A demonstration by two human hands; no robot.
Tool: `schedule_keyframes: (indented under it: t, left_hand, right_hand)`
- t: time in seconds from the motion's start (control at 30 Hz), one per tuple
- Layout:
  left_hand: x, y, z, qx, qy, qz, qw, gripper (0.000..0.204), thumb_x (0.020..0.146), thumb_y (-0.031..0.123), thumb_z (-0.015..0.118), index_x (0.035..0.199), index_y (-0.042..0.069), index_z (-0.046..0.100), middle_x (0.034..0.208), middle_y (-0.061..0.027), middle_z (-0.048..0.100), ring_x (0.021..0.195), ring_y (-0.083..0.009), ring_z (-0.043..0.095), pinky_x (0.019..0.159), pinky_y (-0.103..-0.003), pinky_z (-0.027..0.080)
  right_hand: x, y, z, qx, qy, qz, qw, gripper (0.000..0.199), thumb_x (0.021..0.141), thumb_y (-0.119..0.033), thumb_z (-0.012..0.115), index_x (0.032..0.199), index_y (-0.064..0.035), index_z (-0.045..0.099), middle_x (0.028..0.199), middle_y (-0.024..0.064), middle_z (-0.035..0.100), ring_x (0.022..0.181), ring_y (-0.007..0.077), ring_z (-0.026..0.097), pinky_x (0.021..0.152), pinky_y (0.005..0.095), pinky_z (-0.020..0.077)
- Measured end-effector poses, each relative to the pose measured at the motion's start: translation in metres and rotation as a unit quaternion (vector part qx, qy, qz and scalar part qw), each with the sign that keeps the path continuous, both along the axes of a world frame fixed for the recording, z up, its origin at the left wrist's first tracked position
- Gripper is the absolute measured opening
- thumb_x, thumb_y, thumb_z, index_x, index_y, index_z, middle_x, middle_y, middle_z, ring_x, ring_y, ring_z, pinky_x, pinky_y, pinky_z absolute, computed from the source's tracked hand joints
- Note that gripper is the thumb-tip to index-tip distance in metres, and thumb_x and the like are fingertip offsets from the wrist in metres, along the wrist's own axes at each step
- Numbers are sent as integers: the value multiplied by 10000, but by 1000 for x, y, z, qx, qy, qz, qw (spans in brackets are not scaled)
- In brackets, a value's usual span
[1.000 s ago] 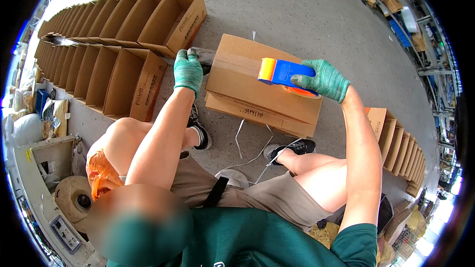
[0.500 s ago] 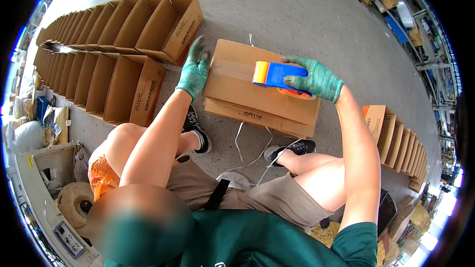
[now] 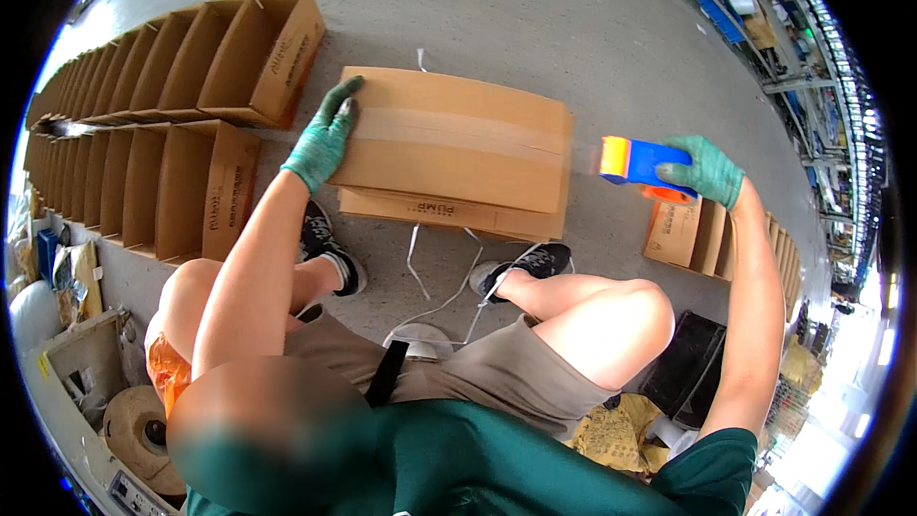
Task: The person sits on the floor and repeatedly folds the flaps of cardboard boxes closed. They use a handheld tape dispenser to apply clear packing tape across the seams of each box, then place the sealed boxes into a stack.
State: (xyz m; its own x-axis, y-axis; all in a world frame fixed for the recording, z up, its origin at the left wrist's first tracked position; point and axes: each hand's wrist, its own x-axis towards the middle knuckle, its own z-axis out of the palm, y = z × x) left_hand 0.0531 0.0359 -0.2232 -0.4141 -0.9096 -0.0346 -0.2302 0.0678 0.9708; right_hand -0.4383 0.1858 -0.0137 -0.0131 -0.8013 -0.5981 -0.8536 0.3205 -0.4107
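A closed flat cardboard box (image 3: 458,158) lies on top of another cardboard piece (image 3: 516,220) in front of my knees. A glossy strip of clear tape (image 3: 449,126) runs across the top box from side to side. In a green glove, my left hand (image 3: 323,139) rests against the box's left edge, its fingers stretched and apart near the far left corner. My right hand (image 3: 705,170), gloved alike, grips a blue tape dispenser (image 3: 650,164) with a yellow front and orange parts. The dispenser hangs in the air to the right of the box, apart from it.
Two long rows of open cardboard boxes (image 3: 234,53) stand at the left. More cardboard boxes (image 3: 673,229) line up at the right. White string (image 3: 435,304) trails between my shoes from under the box. Loaded shelving (image 3: 793,86) stands at the far right.
My right hand has carried the tape dispenser rightward, off the box top and past its right edge. My left hand has come onto the box's left edge. The whole view has shifted slightly.
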Motion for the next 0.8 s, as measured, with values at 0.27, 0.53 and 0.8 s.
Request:
schedule_keyframes:
  t: [0.27,0.53,0.8]
  left_hand:
    - [-4,3,15,48,-80,14,996,470,1009,322,559,1452,215,445,1450,-112,479,1334,-238,420,1131,-353,313]
    - [-14,6,23,70,-61,17,996,649,896,258,731,1462,196,419,1449,-80,458,1314,-216,431,1138,-340,338]
    - [-14,9,25,107,-36,15,993,645,893,209,733,1453,178,414,1404,-91,493,1238,-208,489,1069,-335,432]
  right_hand:
    - [12,-3,-28,59,127,22,990,546,814,-423,716,1235,-80,657,1059,153,716,964,263,679,890,383,519]
    - [81,-26,-70,38,70,79,994,426,830,-380,668,1119,-67,681,1044,182,704,942,328,678,853,434,521]
    - [82,-9,-219,-189,-19,-239,952,307,931,-303,503,988,-57,678,925,173,705,805,361,654,762,457,488]
